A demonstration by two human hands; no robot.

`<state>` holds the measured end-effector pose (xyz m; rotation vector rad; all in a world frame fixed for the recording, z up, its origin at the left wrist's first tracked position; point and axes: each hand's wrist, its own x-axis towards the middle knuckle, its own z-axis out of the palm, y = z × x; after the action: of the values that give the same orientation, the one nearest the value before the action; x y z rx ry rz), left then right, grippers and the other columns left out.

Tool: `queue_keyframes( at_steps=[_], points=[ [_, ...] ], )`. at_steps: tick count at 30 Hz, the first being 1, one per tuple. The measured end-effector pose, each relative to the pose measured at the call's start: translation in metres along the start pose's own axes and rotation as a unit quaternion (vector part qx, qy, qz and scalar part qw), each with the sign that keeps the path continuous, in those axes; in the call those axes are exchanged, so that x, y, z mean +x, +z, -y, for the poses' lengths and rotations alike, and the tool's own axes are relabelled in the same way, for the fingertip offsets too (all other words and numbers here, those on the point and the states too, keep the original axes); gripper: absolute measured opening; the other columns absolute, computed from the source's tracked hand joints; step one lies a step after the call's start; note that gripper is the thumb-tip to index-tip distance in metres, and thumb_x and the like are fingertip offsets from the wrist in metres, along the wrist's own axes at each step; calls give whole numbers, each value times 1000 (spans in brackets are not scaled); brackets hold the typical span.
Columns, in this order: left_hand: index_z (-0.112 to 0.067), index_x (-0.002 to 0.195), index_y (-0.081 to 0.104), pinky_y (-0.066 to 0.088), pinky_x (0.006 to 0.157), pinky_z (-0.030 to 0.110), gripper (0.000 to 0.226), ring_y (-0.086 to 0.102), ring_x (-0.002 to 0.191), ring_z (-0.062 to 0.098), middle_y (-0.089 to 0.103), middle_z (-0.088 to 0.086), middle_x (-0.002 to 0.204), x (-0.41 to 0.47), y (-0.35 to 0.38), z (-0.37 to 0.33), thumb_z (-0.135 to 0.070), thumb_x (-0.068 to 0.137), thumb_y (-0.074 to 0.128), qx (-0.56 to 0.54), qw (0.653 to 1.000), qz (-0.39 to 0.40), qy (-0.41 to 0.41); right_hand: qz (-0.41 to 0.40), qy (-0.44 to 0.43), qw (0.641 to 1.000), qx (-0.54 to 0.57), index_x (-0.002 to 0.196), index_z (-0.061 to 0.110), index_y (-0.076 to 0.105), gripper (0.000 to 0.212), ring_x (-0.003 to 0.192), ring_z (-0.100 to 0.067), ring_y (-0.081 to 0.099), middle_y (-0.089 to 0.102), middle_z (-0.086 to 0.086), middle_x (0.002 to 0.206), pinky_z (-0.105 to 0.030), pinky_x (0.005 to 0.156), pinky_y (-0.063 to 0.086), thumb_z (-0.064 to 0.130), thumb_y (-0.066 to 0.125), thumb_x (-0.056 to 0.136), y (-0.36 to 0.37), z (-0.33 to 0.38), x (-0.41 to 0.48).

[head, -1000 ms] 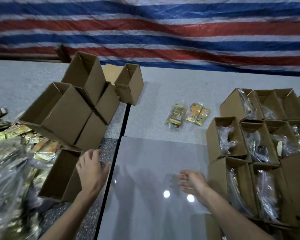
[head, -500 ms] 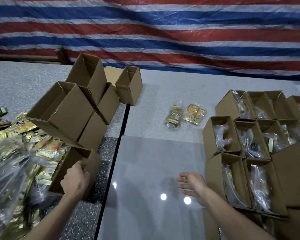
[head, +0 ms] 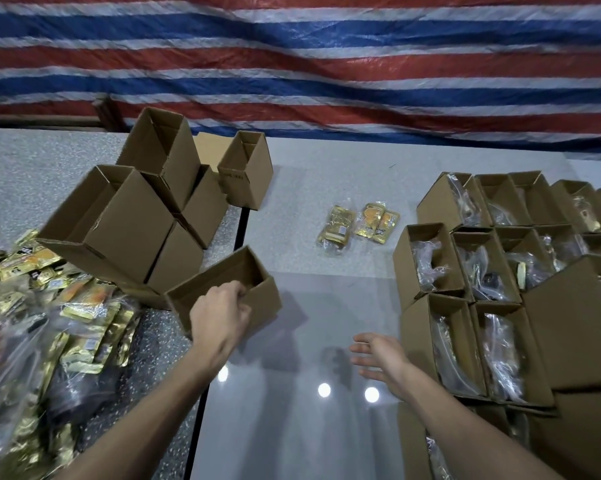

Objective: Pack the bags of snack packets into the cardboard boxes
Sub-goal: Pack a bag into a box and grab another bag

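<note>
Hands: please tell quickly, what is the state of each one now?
Left hand: closed, gripping the rim of an empty cardboard box.
Right hand: open, fingers spread, holding nothing.

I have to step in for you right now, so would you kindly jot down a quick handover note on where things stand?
Left hand: grips the near rim of an empty cardboard box, held above the table's left half.
Right hand: open, empty, over the glossy panel.
Done: the packed boxes on the right each hold a clear bag.
Left: the stack of empty boxes at far left, the pile of snack bags at the left edge, and two loose bags mid-table.
Next, probably: set the held box down on the panel and fill it.
</note>
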<state>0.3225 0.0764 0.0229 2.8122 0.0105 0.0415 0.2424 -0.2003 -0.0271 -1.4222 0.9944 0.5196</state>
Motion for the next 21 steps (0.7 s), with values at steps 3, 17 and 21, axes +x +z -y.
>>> queue_keyframes(
  at_steps=[3,17,21],
  points=[
    [-21,100,72,47,71,36,29,64,85,30,73,3,93,-1,13,-27,-9,75,63,10,997,-4,81,-2,-21,1000,19,106,13,67,17,74,-22,69,73,-6,94,-29,62,52,23,58,96,-4,4,-2],
    [-27,108,68,42,87,31,29,57,96,19,71,-2,103,-21,94,-100,-8,88,57,48,946,167,274,-51,-83,994,40,147,40,40,70,131,-31,48,37,-3,155,-38,72,56,52,70,85,-23,13,4],
    [-28,119,66,37,91,31,38,54,108,19,68,-5,115,-21,106,-108,-7,88,55,54,929,191,312,-49,-74,996,25,150,41,34,76,131,-24,48,37,-2,156,-33,67,58,43,74,85,-21,15,17]
  ],
)
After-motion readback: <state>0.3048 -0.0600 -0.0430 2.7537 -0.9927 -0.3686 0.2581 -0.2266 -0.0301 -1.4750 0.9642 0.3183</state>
